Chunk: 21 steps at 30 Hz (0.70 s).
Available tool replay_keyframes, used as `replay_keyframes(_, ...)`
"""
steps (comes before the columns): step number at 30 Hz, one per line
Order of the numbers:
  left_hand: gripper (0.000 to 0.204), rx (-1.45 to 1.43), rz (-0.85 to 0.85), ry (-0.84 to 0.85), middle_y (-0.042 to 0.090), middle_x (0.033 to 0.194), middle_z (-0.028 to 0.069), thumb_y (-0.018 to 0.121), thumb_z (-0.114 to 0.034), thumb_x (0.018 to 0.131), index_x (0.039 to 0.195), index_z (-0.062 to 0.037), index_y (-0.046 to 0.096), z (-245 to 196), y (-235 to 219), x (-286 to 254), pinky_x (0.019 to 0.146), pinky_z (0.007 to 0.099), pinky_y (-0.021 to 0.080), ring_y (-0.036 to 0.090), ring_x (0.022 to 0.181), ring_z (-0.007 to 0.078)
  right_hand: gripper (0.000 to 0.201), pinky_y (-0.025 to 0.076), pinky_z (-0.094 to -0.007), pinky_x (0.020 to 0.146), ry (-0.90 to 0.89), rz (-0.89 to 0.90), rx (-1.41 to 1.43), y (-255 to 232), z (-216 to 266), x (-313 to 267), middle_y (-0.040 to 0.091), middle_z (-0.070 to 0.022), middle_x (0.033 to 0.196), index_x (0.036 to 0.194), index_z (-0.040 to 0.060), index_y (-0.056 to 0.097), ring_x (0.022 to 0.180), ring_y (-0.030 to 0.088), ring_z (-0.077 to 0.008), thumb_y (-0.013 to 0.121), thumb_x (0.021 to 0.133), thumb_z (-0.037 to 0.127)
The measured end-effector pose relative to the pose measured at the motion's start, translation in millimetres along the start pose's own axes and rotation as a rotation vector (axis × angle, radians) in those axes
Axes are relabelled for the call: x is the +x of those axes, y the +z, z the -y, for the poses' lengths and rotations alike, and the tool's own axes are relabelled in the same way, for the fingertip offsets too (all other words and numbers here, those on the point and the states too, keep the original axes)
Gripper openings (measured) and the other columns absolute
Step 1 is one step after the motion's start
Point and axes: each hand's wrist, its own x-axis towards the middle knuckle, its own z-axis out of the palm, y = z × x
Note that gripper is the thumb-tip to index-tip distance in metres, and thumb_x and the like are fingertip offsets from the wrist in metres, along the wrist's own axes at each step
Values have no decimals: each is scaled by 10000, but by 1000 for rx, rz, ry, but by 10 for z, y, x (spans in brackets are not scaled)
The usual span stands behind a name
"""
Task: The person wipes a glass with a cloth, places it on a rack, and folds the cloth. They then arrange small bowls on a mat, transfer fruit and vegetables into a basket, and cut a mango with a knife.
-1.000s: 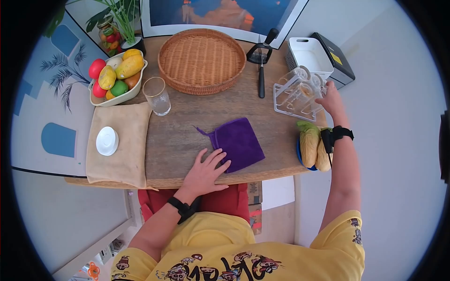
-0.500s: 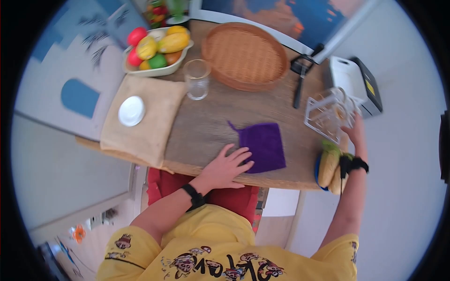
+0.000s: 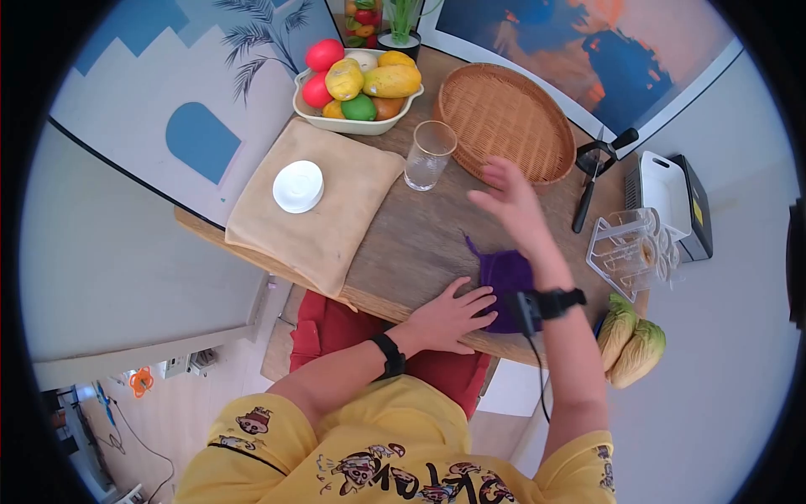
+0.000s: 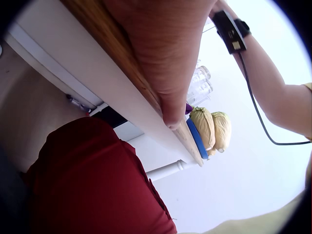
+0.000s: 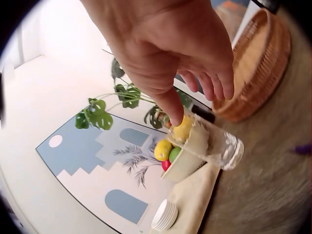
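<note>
My left hand (image 3: 449, 317) lies with spread fingers at the table's front edge, its fingertips touching the purple drawstring pouch (image 3: 504, 273). The right forearm crosses above that pouch and covers part of it. Over the middle of the table, my right hand (image 3: 514, 208) holds nothing, its fingers loosely bent. Nearest to it is a clear gold-rimmed glass (image 3: 428, 160), a little to its left. In the right wrist view the same glass (image 5: 226, 148) appears just beyond the thumb and fingertips. A round wicker tray (image 3: 504, 118) lies just beyond the hand.
At the right stands a rack (image 3: 617, 269) of clear glasses, with Chinese cabbages (image 3: 638, 353) in front. A fruit bowl (image 3: 357, 126) sits at the back left. White stacked bowls (image 3: 298, 186) rest on a beige cushion (image 3: 336, 227). A black-handled knife (image 3: 583, 206) lies right of the tray.
My right hand has left the glass rack and swung left across the table toward the single glass. The left hand stays at the pouch. The head view has turned left.
</note>
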Motion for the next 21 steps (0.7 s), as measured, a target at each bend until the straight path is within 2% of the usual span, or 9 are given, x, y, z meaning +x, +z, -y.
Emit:
replay_keyframes(4, 773, -41, 23, -17, 394, 1526, 126, 656, -592, 816, 1412, -122, 513, 9, 50, -23, 1192, 579, 152, 273, 1472, 283, 875, 385, -409, 1114, 29, 16, 13, 609, -221, 425, 475, -200, 1452, 1465, -2, 333, 1364, 451, -286, 837, 779, 196)
replay_keyframes(8, 816, 20, -28, 13, 327, 1554, 141, 605, -609, 848, 1491, -143, 420, 26, 89, -20, 1163, 597, 195, 254, 1470, 344, 895, 384, -393, 1116, -20, 14, 117, 911, -584, 685, 462, -198, 1460, 1470, 1, 318, 1365, 452, -297, 839, 779, 228)
replay_keyframes(10, 821, 55, -24, 10, 321, 1559, 136, 600, -615, 849, 1494, -143, 415, 33, 120, -20, 1162, 596, 196, 257, 1470, 336, 807, 413, -389, 1081, 74, -29, 155, 935, -598, 691, 510, -195, 1411, 1408, 3, 391, 1320, 498, -304, 838, 782, 245)
replay_keyframes(11, 823, 68, -22, 9, 318, 1562, 134, 597, -617, 849, 1496, -142, 413, 28, 148, -23, 1161, 596, 197, 258, 1470, 332, 807, 413, -389, 1081, 82, -32, 155, 928, -616, 680, 510, -195, 1411, 1408, 3, 391, 1320, 498, -304, 838, 782, 245)
replay_keyframes(13, 790, 56, -37, 6, 343, 1556, 123, 608, -611, 847, 1466, -146, 451, 28, 202, -29, 1174, 594, 170, 257, 1476, 309, 715, 453, -375, 1002, 1, -90, -10, 884, -569, 625, 588, -160, 1255, 1323, 8, 457, 1191, 572, -278, 845, 780, 263)
replay_keyframes(15, 756, 18, -62, 4, 371, 1548, 115, 621, -602, 844, 1436, -150, 493, 34, 216, -18, 1188, 592, 143, 253, 1482, 290, 665, 461, -355, 962, 10, -87, 3, 794, -513, 519, 594, -130, 1173, 1287, 11, 476, 1123, 579, -247, 842, 789, 257)
replay_keyframes(16, 741, 7, 21, -21, 390, 1535, 111, 626, -598, 839, 1418, -150, 511, 17, 128, -19, 1187, 590, 148, 266, 1477, 285, 616, 470, -335, 921, 15, -82, 17, 726, -460, 424, 601, -99, 1090, 1251, 14, 495, 1055, 587, -215, 839, 798, 251)
replay_keyframes(17, 727, -7, 103, -43, 410, 1523, 107, 631, -594, 834, 1401, -150, 530, 7, 51, -14, 1187, 588, 152, 278, 1473, 280, 616, 470, -335, 921, 32, -79, 0, 637, -409, 315, 601, -99, 1090, 1251, 14, 495, 1055, 587, -215, 839, 798, 251)
replay_keyframes(21, 713, 16, 45, 21, 449, 1491, 104, 649, -585, 818, 1371, -145, 557, 22, 18, -6, 1187, 579, 163, 292, 1467, 274, 495, 462, -292, 887, -29, -210, 191, 167, -148, -382, 580, -58, 1058, 1237, 22, 506, 1018, 557, -145, 788, 862, 178)
